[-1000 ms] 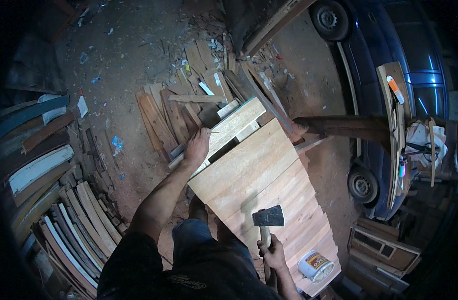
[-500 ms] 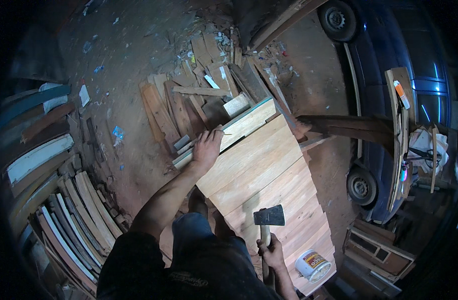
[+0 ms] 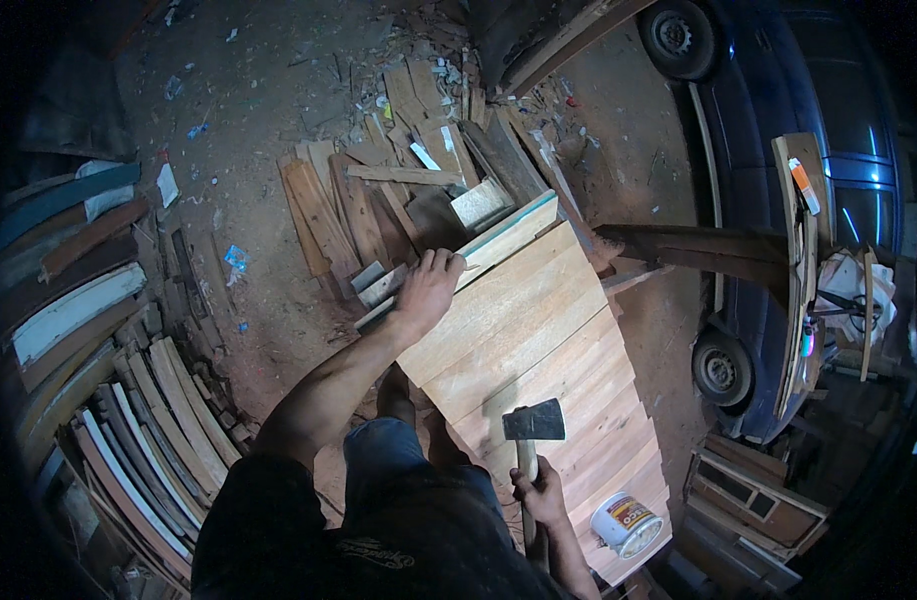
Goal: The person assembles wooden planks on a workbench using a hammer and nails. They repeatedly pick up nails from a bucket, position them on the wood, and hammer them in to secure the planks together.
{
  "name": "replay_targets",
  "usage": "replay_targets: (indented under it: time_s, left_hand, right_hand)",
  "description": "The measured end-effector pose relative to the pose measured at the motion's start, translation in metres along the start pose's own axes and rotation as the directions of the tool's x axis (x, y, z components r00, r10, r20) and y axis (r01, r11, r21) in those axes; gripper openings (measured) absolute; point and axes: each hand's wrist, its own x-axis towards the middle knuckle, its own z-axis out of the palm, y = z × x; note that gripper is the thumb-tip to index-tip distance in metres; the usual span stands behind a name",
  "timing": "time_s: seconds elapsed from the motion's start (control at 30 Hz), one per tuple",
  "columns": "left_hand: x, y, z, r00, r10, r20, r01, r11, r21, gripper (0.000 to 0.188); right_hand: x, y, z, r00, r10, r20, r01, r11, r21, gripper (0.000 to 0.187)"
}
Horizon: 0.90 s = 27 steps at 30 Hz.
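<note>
My left hand [image 3: 430,288] is closed over a narrow board [image 3: 510,236] with a blue-green upper edge. This board stands along the far end of a row of pale wooden planks [image 3: 523,325]. A small thin light-coloured piece sticks out by my fingertips; its kind is too small to make out. Lower down, my right hand [image 3: 543,497] grips the pale wooden handle of a hatchet [image 3: 534,421]. Its dark, blocky head is raised over the planks and casts a shadow on them.
A white bucket [image 3: 626,524] lies near the planks' lower right end. Scrap wood [image 3: 328,215] is heaped beyond the board. Stacked boards [image 3: 143,440] fill the left side. A dark beam [image 3: 698,254] and a blue vehicle [image 3: 778,100] are on the right.
The narrow board has shifted slightly right and tipped, showing less of its pale face, and the dark gap beside the planks has narrowed. My left hand moved with it. The hatchet head rose slightly.
</note>
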Motion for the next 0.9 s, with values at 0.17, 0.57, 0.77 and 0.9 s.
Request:
replay_targets:
  time_s: [0.17,0.57,0.77,0.9]
  left_hand:
    - [-0.009,0.013,-0.004,0.996,0.085,0.004,-0.085,0.995,0.052,0.025]
    - [-0.017,-0.015,-0.031,0.989,-0.09,-0.119,0.047,0.944,-0.325,0.019]
    - [-0.053,-0.028,-0.058,0.809,-0.221,-0.545,-0.026,0.912,-0.408,0.013]
    - [-0.065,0.01,-0.075,0.682,-0.454,-0.573,0.069,0.82,-0.569,0.015]
  right_hand:
    - [0.031,0.01,-0.001,1.0,-0.006,0.022,0.006,1.0,-0.006,0.027]
    - [0.074,0.039,-0.019,0.989,-0.028,0.143,0.026,1.0,0.014,0.034]
    - [0.093,0.042,-0.032,0.847,-0.525,-0.084,0.227,0.501,-0.835,0.059]
    - [0.108,-0.079,0.026,0.81,-0.581,-0.084,0.523,0.78,-0.343,0.058]
